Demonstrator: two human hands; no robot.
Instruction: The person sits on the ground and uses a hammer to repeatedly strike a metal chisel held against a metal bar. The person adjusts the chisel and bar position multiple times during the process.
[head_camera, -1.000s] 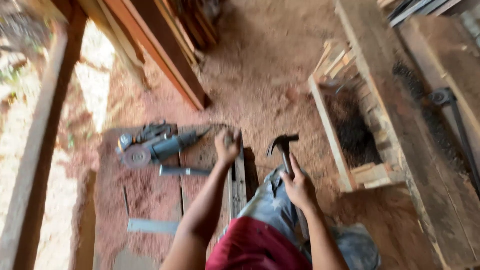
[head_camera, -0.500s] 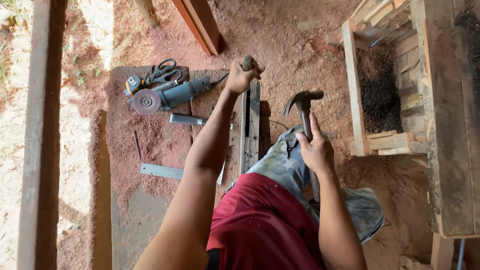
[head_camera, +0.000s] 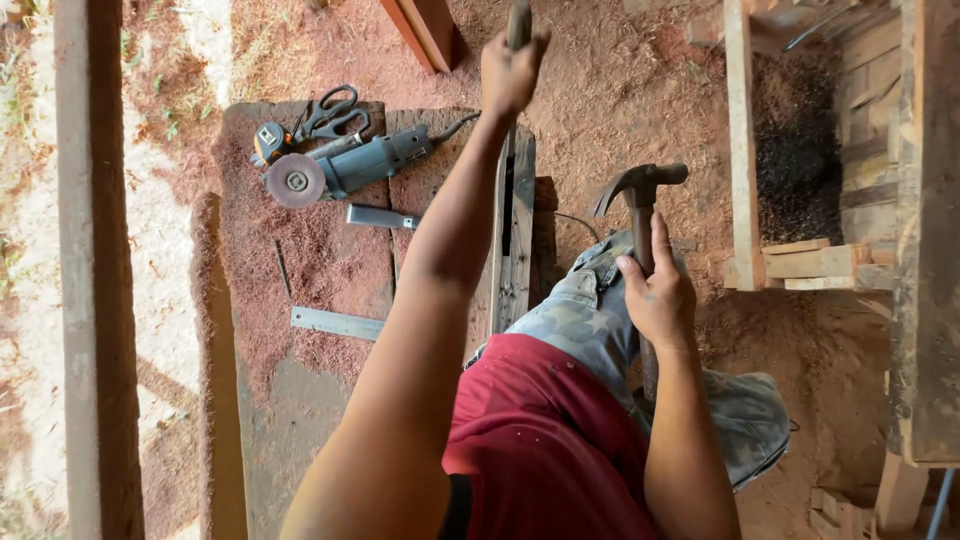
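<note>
The person's right hand (head_camera: 658, 295) is closed around the wooden handle of a claw hammer (head_camera: 640, 195), thumb lying up along the shaft. The hammer's dark metal head is raised above the knee, its claw pointing left and its face pointing right. The left hand (head_camera: 510, 70) is stretched forward with the fingers wrapped around the top of a dark upright tool (head_camera: 518, 20) that runs out of the top of the view; what kind of tool it is cannot be told. Under that hand lies a long wooden piece (head_camera: 518, 240) with a dark slot cut down its middle, resting on a sawdust-covered board (head_camera: 330, 260) on the ground and running back toward the person's lap.

To the left on the board lies an angle grinder (head_camera: 345, 168) with its disc facing up, and just beside it are scissors (head_camera: 330, 112) and a tape measure (head_camera: 268, 142). A short grey bar (head_camera: 382, 217) lies just below the grinder, and a flat metal ruler (head_camera: 338, 323) lies nearer the person. A wooden crate (head_camera: 800, 160) holding dark material stands to the right.
</note>
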